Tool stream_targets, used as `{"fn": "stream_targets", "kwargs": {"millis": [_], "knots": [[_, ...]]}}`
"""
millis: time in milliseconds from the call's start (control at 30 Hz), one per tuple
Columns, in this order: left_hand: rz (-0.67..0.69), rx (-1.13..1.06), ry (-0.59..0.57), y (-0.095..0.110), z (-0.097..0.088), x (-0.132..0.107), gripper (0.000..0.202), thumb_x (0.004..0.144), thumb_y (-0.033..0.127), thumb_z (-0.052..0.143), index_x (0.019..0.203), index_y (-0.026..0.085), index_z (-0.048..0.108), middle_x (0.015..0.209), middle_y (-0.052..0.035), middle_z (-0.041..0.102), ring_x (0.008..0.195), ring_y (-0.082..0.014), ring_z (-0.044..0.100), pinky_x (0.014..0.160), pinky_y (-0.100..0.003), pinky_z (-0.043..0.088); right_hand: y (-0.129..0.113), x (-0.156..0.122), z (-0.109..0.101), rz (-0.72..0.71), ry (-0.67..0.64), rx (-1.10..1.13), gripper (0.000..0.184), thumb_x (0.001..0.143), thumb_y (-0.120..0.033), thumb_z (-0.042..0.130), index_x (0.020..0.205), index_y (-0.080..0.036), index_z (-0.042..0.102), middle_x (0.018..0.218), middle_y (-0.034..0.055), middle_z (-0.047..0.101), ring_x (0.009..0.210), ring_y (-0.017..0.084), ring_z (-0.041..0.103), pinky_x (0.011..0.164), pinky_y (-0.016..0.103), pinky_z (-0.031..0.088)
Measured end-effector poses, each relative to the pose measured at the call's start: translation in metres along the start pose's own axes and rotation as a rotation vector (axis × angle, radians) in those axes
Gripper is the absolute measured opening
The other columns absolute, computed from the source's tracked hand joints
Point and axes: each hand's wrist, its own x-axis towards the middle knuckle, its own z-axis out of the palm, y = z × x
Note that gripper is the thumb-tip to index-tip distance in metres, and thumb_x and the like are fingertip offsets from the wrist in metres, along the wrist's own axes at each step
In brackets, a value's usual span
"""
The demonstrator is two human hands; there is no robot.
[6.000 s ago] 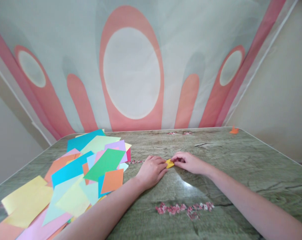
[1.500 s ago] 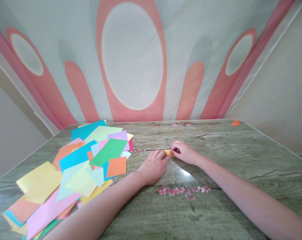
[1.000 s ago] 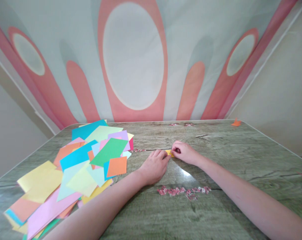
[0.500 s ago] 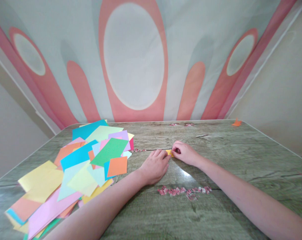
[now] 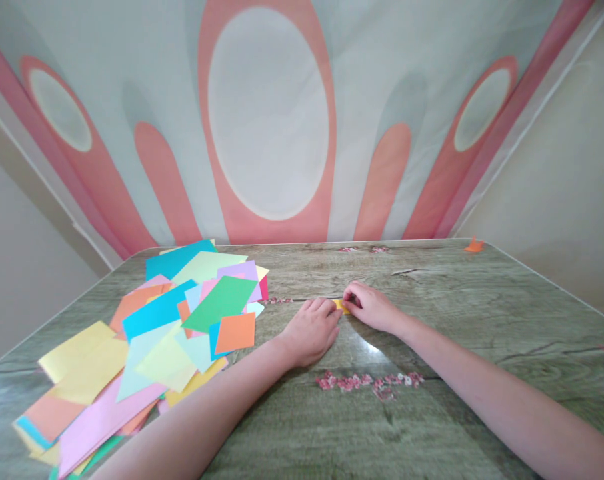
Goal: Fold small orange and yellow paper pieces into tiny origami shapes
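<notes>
A small folded yellow paper [image 5: 340, 306] lies on the wood-grain table [image 5: 482, 313], mostly hidden between my two hands. My left hand [image 5: 312, 328] rests palm down with curled fingers, its fingertips pressing the paper's left end. My right hand [image 5: 369, 307] is closed in a pinch on the paper's right end. Both forearms reach in from the near edge.
A loose heap of coloured paper sheets [image 5: 152, 333] covers the table's left part, a green sheet [image 5: 219, 303] on top. A tiny orange folded piece [image 5: 473, 246] sits at the far right corner. A pink-and-grey patterned cloth [image 5: 267, 120] hangs behind.
Over six seconds more of the yellow paper has become hidden under my fingers, and the view has shifted slightly. In the last second the hands have barely moved.
</notes>
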Motion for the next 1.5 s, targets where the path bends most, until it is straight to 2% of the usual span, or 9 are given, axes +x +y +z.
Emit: {"fn": "stream_targets", "kwargs": {"millis": [467,633,767,933,1133,1333,1400,1500], "knots": [[-0.014,0.037,-0.001,0.003,-0.003,0.002,0.029,0.089,0.033,0.034,0.108,0.018,0.049,0.102,-0.0083,0.049,0.104,-0.0227,0.039,0.09,-0.038,0.032,-0.002,0.0,0.0,-0.004,-0.02,0.018,0.006,0.079,-0.017,0.052,0.083,-0.019,0.056,0.083,0.0008,0.054,0.069,0.011,0.051,0.063,0.023,0.037],[-0.012,0.052,-0.001,0.004,-0.004,0.002,0.028,0.089,0.033,0.035,0.106,0.017,0.05,0.102,-0.0085,0.049,0.105,-0.0228,0.04,0.09,-0.038,0.033,0.011,0.003,0.0,-0.003,-0.045,0.126,0.011,0.08,-0.013,0.048,0.082,-0.017,0.057,0.081,0.0013,0.055,0.068,0.012,0.051,0.064,0.025,0.039],[-0.011,0.06,0.005,0.004,-0.004,0.002,0.028,0.089,0.033,0.036,0.105,0.017,0.05,0.101,-0.0086,0.049,0.105,-0.023,0.04,0.09,-0.038,0.032,0.019,0.005,-0.008,-0.016,-0.068,0.214,0.017,0.082,-0.012,0.044,0.093,-0.016,0.057,0.085,0.0034,0.058,0.077,0.014,0.055,0.072,0.028,0.043],[-0.016,0.058,0.016,0.004,-0.003,0.002,0.029,0.089,0.033,0.035,0.108,0.016,0.05,0.102,-0.0091,0.05,0.105,-0.0234,0.04,0.09,-0.038,0.033,0.001,-0.011,-0.018,-0.193,-0.117,0.016,0.031,0.085,-0.008,0.037,0.107,-0.017,0.057,0.101,0.0081,0.056,0.091,0.016,0.052,0.081,0.031,0.042],[-0.023,0.042,0.023,0.005,-0.001,0.002,0.031,0.088,0.033,0.037,0.112,0.016,0.049,0.102,-0.0095,0.051,0.107,-0.0234,0.04,0.091,-0.039,0.033,-0.016,-0.034,-0.008,-0.245,-0.119,-0.324,0.033,0.084,-0.01,0.041,0.113,-0.016,0.055,0.106,0.0107,0.054,0.098,0.021,0.045,0.087,0.035,0.038],[-0.029,-0.136,0.041,-0.007,0.0,0.002,0.03,0.09,0.026,0.031,0.107,0.017,0.054,0.099,-0.0077,0.054,0.097,-0.0185,0.048,0.088,-0.034,0.037,-0.015,-0.035,-0.005,-0.233,-0.121,-0.379,0.035,0.085,-0.009,0.039,0.116,-0.017,0.054,0.106,0.0098,0.053,0.098,0.022,0.042,0.085,0.035,0.037],[-0.073,-0.207,0.085,-0.014,0.002,0.001,0.032,0.09,0.022,0.03,0.111,0.017,0.053,0.097,-0.0075,0.056,0.094,-0.0174,0.05,0.086,-0.032,0.039,-0.015,-0.034,-0.005,-0.229,-0.118,-0.386,0.035,0.085,-0.01,0.039,0.116,-0.017,0.054,0.107,0.0095,0.053,0.098,0.022,0.042,0.084,0.035,0.037],[-0.081,-0.232,0.098,-0.02,0.004,-0.001,0.031,0.089,0.018,0.032,0.111,0.018,0.054,0.098,-0.007,0.057,0.093,-0.0174,0.05,0.085,-0.032,0.039,-0.017,-0.034,-0.006,-0.225,-0.12,-0.389,0.035,0.086,-0.011,0.038,0.116,-0.018,0.054,0.108,0.0088,0.053,0.097,0.022,0.042,0.084,0.035,0.037]]}}
